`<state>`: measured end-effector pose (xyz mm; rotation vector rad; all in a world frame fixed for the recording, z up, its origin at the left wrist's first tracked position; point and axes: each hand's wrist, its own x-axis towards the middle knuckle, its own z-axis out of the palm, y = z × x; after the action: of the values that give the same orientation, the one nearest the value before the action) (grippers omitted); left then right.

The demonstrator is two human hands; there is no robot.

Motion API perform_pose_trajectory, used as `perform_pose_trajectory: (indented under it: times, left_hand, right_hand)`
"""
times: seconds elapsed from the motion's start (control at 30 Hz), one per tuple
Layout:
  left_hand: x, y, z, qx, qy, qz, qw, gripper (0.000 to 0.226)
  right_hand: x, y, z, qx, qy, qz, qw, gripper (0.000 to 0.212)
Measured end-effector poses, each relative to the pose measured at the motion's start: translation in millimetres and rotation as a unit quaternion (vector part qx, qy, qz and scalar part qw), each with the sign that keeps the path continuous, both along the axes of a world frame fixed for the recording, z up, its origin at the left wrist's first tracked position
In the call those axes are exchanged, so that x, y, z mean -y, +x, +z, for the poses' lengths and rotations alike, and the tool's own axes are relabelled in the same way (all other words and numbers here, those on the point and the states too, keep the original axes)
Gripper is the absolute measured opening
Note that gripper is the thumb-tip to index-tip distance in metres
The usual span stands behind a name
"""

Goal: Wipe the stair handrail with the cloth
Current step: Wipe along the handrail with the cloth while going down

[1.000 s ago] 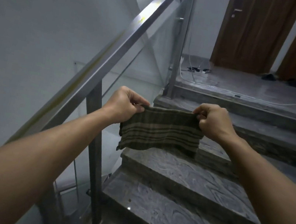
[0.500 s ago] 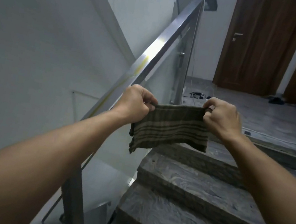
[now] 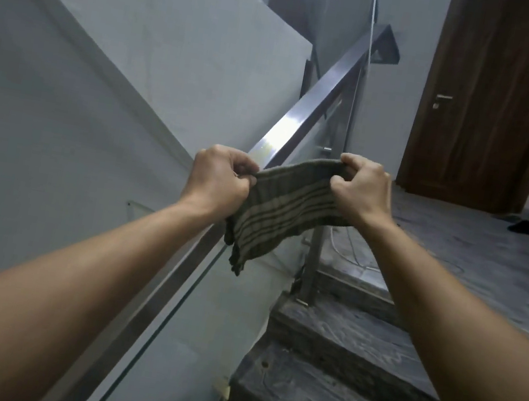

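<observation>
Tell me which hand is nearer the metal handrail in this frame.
Left. The left hand sits right in front of the handrail, overlapping its line while gripping the cloth. The right hand holds the cloth's other end, off to the stair side of the rail.

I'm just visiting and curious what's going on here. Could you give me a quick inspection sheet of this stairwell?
Surface: grey stone stairs rise to a landing.
Job's things: striped cloth stretched in the air, over the metal handrail; contact cannot be told.
Clutter: dark footwear on the landing floor.
Grippers: left hand and right hand each grip one end of the cloth.
Cables: white cable lies on the landing near the rail post.
Surroundings: pale wall to the left, glass panel below the rail, brown door ahead.
</observation>
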<state>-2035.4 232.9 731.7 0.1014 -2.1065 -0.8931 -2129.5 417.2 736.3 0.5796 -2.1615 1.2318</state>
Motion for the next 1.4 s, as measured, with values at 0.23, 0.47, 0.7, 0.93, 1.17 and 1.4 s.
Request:
perform_pose_trajectory:
  times: [0.23,0.47,0.7,0.93,1.17,1.4]
  left_hand:
    - [11.5,-66.7,51.2,-0.002,0.042,0.126,0.991,0.014]
    - [23.4,-116.7,69.1,0.027,0.047,0.200,0.978,0.016]
    - [-9.4,-141.0,60.4,0.078,-0.182,0.160,0.967,0.037]
    - [-13.4,-182.3,39.7,0.279,-0.176,0.106,0.938,0.077]
    - [-15.2,-184.4,30.3,0.282,-0.188,0.148,0.929,0.084]
    - [1.4,-180.8,31.0,0.286,-0.183,0.166,0.926,0.088]
  right_hand:
    - [48.5,-93.6,65.1,0.010,0.105,0.044,0.993,0.059]
    - [83.4,-152.7,94.7,0.011,0.229,0.086,0.970,0.080]
    - [96.7,-200.4,104.2,-0.037,0.388,0.092,0.916,0.080]
    - [88.9,-218.5,125.8,-0.072,0.548,0.095,0.828,0.066]
    - [88.9,-224.8,126.1,-0.187,0.655,0.048,0.730,0.108]
    - [88.7,-239.7,131.9,-0.160,0.663,0.102,0.724,0.114]
